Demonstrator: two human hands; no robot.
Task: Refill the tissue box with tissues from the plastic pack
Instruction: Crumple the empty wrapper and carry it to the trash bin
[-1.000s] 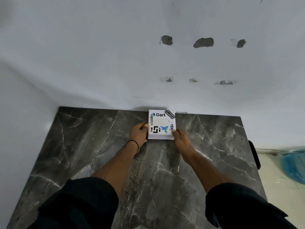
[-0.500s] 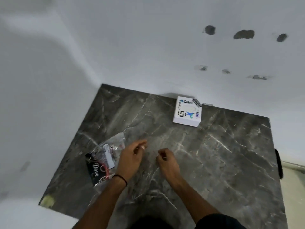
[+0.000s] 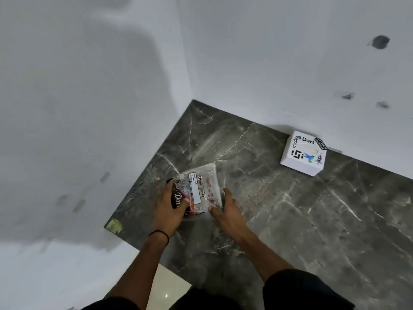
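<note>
A clear plastic pack of tissues (image 3: 202, 189) with a white label lies on the dark marble table (image 3: 290, 220) near its left edge. A black packet printed "Dove" (image 3: 177, 199) lies at the pack's left side. My left hand (image 3: 168, 209) grips the pack's left end over the black packet, thumb on top. My right hand (image 3: 228, 209) holds the pack's right near corner, thumb pressed on the plastic. The white tissue box (image 3: 302, 153) with stickers on top stands by the wall at the far right, apart from both hands.
White walls meet in a corner just behind the table's far left corner. A yellowish patch (image 3: 115, 225) marks the table's near left corner. Pale floor (image 3: 169, 285) shows below the table's left edge.
Both hands left the tissue box, drew back to the left and closed on the plastic pack. The view swung left, so the box now sits far right.
</note>
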